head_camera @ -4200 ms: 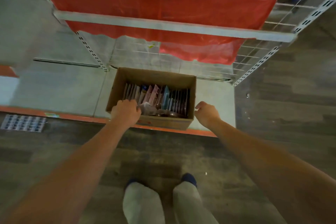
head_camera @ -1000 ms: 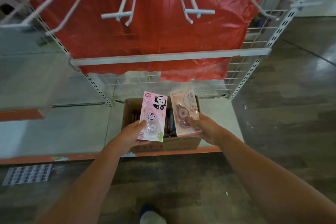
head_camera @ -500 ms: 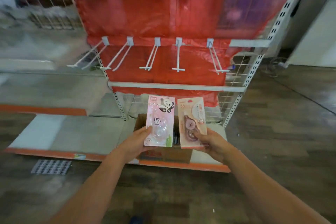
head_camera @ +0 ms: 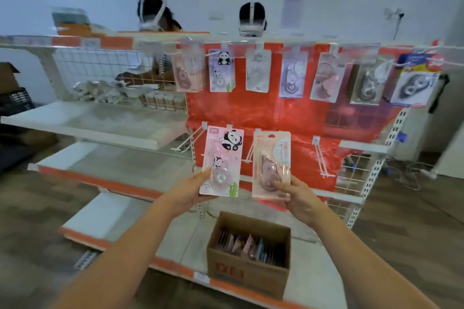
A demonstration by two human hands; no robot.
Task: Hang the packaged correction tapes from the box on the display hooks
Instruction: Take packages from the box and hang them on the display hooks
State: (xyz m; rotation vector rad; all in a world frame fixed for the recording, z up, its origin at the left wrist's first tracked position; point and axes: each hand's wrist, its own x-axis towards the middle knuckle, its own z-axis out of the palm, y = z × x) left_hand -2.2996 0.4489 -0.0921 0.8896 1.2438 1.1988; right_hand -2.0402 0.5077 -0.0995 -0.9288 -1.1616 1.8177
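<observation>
Left hand: the left hand [head_camera: 192,189] pinches the lower left corner of the pink panda correction tape pack [head_camera: 222,161], held upright.
Right hand: the right hand [head_camera: 295,194] grips the lower right edge of the peach correction tape pack [head_camera: 271,164], also upright.
Hooks: the empty display hooks [head_camera: 322,158] of the lower row lie just behind and beside both packs, above the hands; the left pack looks nearer to one.
Upper row: hanging packs [head_camera: 257,70] fill it.
Box: the cardboard box [head_camera: 248,273] on the bottom shelf [head_camera: 100,211] below holds more packs standing on edge.

Directly beyond the hands [head_camera: 298,198], the lower row of bare hooks [head_camera: 324,158] juts forward with open air before it. Above them, hanging packages [head_camera: 256,70] fill the upper row. Below the hands, the open box [head_camera: 248,273] blocks the bottom shelf [head_camera: 120,213].
</observation>
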